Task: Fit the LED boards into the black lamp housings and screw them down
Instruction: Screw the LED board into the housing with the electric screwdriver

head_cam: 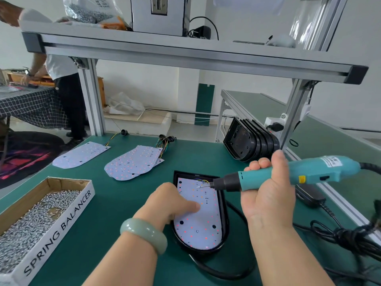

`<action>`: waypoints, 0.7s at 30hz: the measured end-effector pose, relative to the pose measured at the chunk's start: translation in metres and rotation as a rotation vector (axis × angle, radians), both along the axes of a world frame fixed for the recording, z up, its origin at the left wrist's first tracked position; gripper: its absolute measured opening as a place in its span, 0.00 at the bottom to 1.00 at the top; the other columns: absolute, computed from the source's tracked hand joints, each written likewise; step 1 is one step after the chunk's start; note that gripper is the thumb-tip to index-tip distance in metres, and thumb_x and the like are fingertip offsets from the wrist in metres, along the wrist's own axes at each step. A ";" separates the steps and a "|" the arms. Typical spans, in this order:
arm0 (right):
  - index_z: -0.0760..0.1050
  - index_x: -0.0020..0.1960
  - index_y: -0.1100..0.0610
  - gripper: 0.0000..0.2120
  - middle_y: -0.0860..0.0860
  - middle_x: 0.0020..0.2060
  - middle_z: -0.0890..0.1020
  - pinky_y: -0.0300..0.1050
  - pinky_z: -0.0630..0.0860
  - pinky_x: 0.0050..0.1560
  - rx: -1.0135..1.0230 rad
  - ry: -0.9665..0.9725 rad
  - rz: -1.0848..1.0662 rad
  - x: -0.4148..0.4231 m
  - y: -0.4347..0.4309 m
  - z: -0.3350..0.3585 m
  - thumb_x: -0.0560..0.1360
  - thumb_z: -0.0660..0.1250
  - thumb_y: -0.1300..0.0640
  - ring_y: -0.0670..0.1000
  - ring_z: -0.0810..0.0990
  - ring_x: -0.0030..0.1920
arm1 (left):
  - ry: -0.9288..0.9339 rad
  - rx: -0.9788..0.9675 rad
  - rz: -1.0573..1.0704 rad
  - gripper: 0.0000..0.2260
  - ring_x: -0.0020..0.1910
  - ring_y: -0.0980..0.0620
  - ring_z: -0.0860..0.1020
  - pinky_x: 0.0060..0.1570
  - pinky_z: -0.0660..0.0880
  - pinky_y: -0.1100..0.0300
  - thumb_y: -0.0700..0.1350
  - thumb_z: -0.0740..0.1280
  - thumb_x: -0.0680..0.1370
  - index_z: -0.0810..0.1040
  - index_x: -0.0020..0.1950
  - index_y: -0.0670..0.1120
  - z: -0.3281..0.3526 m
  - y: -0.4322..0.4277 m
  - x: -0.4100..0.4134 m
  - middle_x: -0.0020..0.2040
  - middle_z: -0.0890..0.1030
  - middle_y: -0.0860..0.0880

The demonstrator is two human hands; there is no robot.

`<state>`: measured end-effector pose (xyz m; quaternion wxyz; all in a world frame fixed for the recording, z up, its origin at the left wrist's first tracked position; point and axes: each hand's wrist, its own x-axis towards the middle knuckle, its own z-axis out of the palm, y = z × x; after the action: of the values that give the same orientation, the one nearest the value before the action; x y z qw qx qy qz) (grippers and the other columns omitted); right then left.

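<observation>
Left hand presses down; right hand grips, fingers curled.

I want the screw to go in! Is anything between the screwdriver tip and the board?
Nothing visible. The screwdriver tip hangs over the LED board; coloured wires lie just beside it, the left hand presses lower down.

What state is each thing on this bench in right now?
LED board: seated in the black housing.
black housing: lying flat, open side up.
left hand: presses down on the board.
right hand: grips the electric screwdriver.
electric screwdriver: bit at the board's top end.
screw box: open, part full.
</observation>
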<state>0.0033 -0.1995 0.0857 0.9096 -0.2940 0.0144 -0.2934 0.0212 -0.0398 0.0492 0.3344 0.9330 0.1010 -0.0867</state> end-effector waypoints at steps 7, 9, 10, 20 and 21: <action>0.70 0.39 0.53 0.10 0.48 0.27 0.72 0.43 0.71 0.37 -0.174 0.039 -0.010 0.037 0.020 0.000 0.78 0.66 0.61 0.48 0.71 0.28 | -0.050 -0.036 -0.051 0.20 0.27 0.50 0.64 0.25 0.59 0.63 0.52 0.74 0.67 0.62 0.34 0.48 -0.008 -0.003 0.006 0.29 0.65 0.51; 0.70 0.40 0.54 0.09 0.47 0.27 0.73 0.43 0.71 0.38 -0.223 0.040 -0.006 0.046 0.024 -0.003 0.78 0.66 0.61 0.47 0.72 0.28 | -0.040 -0.041 -0.041 0.19 0.27 0.51 0.66 0.25 0.62 0.64 0.53 0.74 0.68 0.64 0.36 0.47 -0.009 -0.002 0.007 0.30 0.68 0.51; 0.70 0.40 0.54 0.09 0.46 0.27 0.73 0.43 0.72 0.37 -0.244 0.045 -0.004 0.049 0.025 -0.005 0.78 0.66 0.61 0.47 0.73 0.27 | -0.037 -0.043 -0.034 0.19 0.27 0.52 0.67 0.25 0.62 0.64 0.53 0.74 0.67 0.65 0.37 0.47 -0.009 -0.002 0.007 0.31 0.69 0.51; 0.68 0.45 0.58 0.07 0.48 0.27 0.73 0.38 0.74 0.31 -0.366 0.065 0.037 0.064 0.038 -0.012 0.77 0.66 0.63 0.47 0.73 0.28 | -0.054 -0.092 -0.015 0.19 0.28 0.52 0.68 0.26 0.64 0.63 0.53 0.74 0.66 0.66 0.40 0.46 -0.015 -0.001 0.009 0.33 0.71 0.51; 0.68 0.46 0.59 0.06 0.49 0.27 0.73 0.38 0.74 0.31 -0.387 0.059 0.047 0.064 0.039 -0.010 0.77 0.66 0.63 0.47 0.73 0.27 | -0.058 -0.080 -0.018 0.18 0.28 0.52 0.68 0.25 0.64 0.64 0.53 0.74 0.66 0.66 0.40 0.46 -0.015 -0.001 0.009 0.32 0.71 0.51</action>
<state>0.0676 -0.1607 0.0762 0.8417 -0.4722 -0.0224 -0.2607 0.0306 -0.0411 0.0342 0.3733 0.9219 0.0793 -0.0666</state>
